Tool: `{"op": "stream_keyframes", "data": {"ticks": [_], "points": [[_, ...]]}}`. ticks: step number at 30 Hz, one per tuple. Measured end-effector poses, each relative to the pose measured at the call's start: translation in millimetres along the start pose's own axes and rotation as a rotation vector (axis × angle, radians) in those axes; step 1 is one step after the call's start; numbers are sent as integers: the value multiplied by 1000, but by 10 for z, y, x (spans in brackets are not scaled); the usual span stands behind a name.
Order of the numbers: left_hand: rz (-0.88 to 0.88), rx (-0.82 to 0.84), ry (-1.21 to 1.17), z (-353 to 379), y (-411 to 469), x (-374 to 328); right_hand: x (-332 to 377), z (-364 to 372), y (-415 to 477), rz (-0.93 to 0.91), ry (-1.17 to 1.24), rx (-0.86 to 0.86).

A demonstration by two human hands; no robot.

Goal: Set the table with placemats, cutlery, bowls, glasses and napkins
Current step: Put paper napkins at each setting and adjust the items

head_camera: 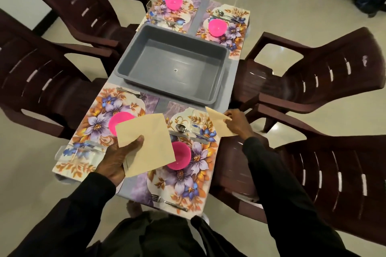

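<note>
My left hand grips a stack of cream napkins above the near half of the table. My right hand pinches a single cream napkin at the right edge of the near right floral placemat. That mat carries a pink bowl, a spoon and knife, a clear glass and a fork. The near left placemat holds a pink bowl, a fork and a glass. Two far placemats each bear a pink bowl.
An empty grey plastic tub fills the middle of the small table. Dark brown plastic chairs surround the table: two on the left and two on the right. The floor is glossy tile.
</note>
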State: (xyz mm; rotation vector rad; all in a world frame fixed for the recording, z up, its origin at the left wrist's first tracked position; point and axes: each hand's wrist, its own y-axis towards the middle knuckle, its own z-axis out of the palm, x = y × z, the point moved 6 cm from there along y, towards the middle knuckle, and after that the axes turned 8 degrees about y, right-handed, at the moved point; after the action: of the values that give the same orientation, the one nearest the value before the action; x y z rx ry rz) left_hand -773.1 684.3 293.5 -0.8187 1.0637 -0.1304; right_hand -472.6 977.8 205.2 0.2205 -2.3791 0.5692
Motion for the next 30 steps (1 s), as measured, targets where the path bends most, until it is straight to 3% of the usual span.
{"op": "stream_keyframes", "data": {"ticks": [7,20,30], "points": [[-11,-119,-53,-153,-69,51,-161,468,727,-9,-47,200],[16,-190,-48,-262,-34,103,-129,756,779,-210,-59,23],[10,-222,-51,-236,-84,50,-227,522,884,-157,16,33]]}}
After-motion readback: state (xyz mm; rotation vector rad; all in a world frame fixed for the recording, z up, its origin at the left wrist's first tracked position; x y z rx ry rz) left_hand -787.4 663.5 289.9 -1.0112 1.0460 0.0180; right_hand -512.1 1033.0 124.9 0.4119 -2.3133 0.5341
